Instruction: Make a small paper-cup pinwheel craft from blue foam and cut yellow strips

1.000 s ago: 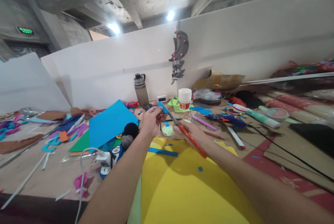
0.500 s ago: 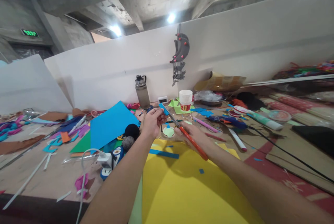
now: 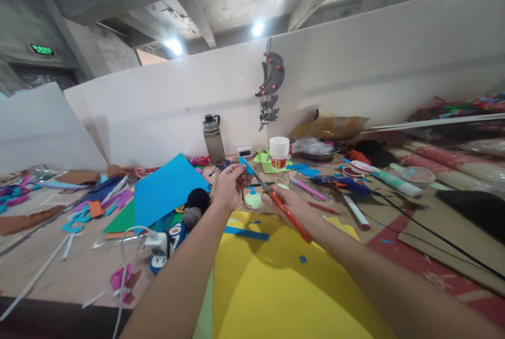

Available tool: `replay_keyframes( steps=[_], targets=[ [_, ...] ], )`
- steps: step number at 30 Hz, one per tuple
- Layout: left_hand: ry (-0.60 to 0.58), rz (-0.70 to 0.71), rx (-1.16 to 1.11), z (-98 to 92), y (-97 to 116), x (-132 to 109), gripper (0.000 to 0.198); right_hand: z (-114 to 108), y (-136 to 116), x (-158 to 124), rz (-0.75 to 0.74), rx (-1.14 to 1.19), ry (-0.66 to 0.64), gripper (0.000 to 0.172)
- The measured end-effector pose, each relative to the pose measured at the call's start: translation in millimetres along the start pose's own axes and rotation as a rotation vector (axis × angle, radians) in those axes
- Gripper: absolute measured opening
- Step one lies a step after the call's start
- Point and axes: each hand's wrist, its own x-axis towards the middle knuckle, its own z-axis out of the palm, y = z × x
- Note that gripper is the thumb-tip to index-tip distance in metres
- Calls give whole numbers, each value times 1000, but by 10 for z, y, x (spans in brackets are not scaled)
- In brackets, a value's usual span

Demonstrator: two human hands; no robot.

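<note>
Between its thumb and fingers, my left hand (image 3: 230, 183) pinches a small piece of blue paper (image 3: 245, 164). My right hand (image 3: 290, 201) grips a pair of scissors (image 3: 290, 216) with orange-red handles. Their blades point up and left and meet the blue paper at my left fingertips; whether they cut into it I cannot tell. Under my hands lies a yellow sheet (image 3: 284, 286), with a blue strip (image 3: 246, 233) and a little blue scrap (image 3: 303, 259) on it. A round pale green piece (image 3: 253, 200) sits just beyond the sheet, between my hands.
Blue card (image 3: 169, 186), black yarn (image 3: 198, 199) and a white plug (image 3: 157, 243) with its cable lie left. A bottle (image 3: 213, 141) and paper cups (image 3: 279, 150) stand at the back. Right are a blue glue gun (image 3: 347, 183) with a black cord and a white marker (image 3: 356, 211).
The whole view has shifted very slightly. Both hands keep nearly the same pose, with the scissors still at the blue paper.
</note>
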Motion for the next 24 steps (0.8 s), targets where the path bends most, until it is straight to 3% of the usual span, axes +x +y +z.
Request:
replay_keyframes(
  steps=[24],
  targets=[
    [1,-1,8,3,16,-4,22,5,11,13,-13,-21,20,33]
  ],
)
